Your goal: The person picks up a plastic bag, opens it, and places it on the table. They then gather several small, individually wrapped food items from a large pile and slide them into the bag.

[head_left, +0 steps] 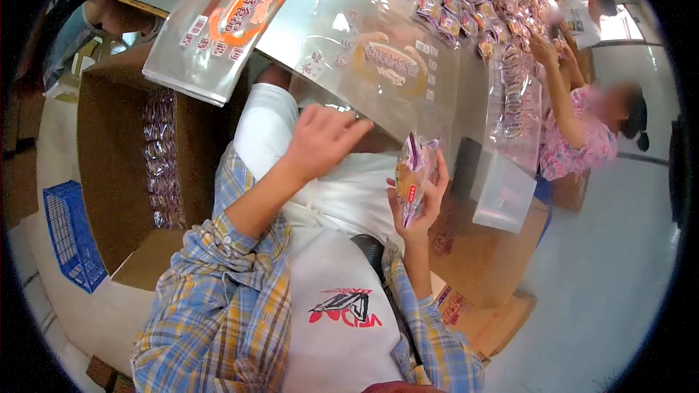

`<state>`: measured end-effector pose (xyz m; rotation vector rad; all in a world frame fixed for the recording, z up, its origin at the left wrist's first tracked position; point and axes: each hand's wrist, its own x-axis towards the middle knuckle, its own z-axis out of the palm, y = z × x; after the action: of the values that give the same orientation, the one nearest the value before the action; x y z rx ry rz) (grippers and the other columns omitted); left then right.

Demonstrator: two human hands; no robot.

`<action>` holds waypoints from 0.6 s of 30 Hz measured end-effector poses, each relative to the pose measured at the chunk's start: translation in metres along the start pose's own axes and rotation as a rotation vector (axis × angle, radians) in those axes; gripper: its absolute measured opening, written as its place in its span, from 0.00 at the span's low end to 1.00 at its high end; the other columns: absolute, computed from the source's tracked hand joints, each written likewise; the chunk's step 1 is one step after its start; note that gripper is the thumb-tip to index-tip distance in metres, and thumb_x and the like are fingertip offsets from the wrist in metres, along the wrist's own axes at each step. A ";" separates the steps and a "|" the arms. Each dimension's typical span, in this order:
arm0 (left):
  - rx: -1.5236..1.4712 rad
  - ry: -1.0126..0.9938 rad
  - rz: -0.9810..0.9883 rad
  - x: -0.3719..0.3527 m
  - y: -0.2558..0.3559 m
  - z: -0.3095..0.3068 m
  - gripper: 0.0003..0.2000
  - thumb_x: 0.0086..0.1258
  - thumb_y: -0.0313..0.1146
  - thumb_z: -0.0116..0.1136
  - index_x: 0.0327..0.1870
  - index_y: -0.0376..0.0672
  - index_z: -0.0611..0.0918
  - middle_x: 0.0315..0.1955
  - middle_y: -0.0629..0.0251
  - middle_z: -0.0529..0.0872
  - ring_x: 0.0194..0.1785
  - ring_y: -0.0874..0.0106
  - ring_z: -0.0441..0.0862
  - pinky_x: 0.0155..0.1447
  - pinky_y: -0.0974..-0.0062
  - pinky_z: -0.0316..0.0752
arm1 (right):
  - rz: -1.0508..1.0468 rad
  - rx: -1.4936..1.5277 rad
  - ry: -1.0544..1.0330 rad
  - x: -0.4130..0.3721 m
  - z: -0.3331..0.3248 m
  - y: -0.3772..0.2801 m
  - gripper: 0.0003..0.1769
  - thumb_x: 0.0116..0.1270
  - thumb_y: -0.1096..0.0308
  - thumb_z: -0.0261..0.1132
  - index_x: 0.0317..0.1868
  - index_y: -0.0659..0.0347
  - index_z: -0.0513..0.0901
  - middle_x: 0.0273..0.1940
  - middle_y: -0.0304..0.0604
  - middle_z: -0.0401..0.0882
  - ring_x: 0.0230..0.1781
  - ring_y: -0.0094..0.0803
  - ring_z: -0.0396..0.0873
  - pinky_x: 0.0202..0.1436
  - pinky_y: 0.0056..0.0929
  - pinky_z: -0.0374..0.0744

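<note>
A: Entry one, right hand [421, 200]?
B: Closed around a small stack of packets [412, 175] in purple wrappers. They are held upright in front of the apron [342, 320], just below the table [472, 94] edge.
A: Entry two, left hand [324, 142]?
B: Fingers loosely spread, gripping nothing. The fingertips are at the near edge of a clear bag [393, 65] lying flat on the table; I cannot tell if they touch it.
A: Further bags?
B: A second bag [226, 22] to the left, with orange print, overhanging the table edge.
A: Loose stock?
B: A pile [466, 0] of like packets at the table's far end.
A: Floor level?
B: An open box [116, 175] on the left with packets stacked inside, and a blue crate [69, 236] beside it. Another carton [480, 262] sits on the right.
A: Others present?
B: A co-worker [582, 138] in a floral top on the right, with the co-worker's hand [542, 49] at the pile.
</note>
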<state>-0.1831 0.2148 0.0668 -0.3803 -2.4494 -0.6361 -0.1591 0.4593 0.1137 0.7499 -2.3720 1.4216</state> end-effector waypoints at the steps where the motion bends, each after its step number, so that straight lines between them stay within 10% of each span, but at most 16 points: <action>1: 0.051 0.114 -0.007 0.003 -0.001 -0.009 0.19 0.61 0.28 0.64 0.54 0.52 0.87 0.59 0.60 0.83 0.61 0.62 0.78 0.63 0.58 0.72 | -0.021 -0.016 -0.010 0.001 0.000 0.003 0.25 0.66 0.69 0.78 0.59 0.62 0.78 0.81 0.63 0.51 0.74 0.57 0.71 0.52 0.41 0.93; 7: 0.004 -0.286 -0.088 0.034 -0.042 -0.011 0.22 0.63 0.32 0.70 0.60 0.49 0.85 0.60 0.61 0.85 0.64 0.60 0.80 0.66 0.55 0.73 | 0.028 0.177 -0.156 -0.001 0.018 0.006 0.23 0.60 0.68 0.82 0.53 0.57 0.82 0.81 0.62 0.55 0.79 0.63 0.65 0.80 0.58 0.63; 18: 0.187 -0.447 0.172 0.051 -0.077 -0.009 0.27 0.67 0.36 0.67 0.69 0.52 0.79 0.62 0.66 0.84 0.60 0.62 0.85 0.57 0.61 0.84 | 0.170 0.228 -0.330 0.026 0.026 0.021 0.25 0.56 0.72 0.84 0.53 0.59 0.83 0.80 0.64 0.58 0.80 0.63 0.64 0.79 0.56 0.64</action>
<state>-0.2499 0.1516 0.0762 -0.7105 -2.8240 -0.2634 -0.1913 0.4374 0.0982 0.9215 -2.5976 1.7825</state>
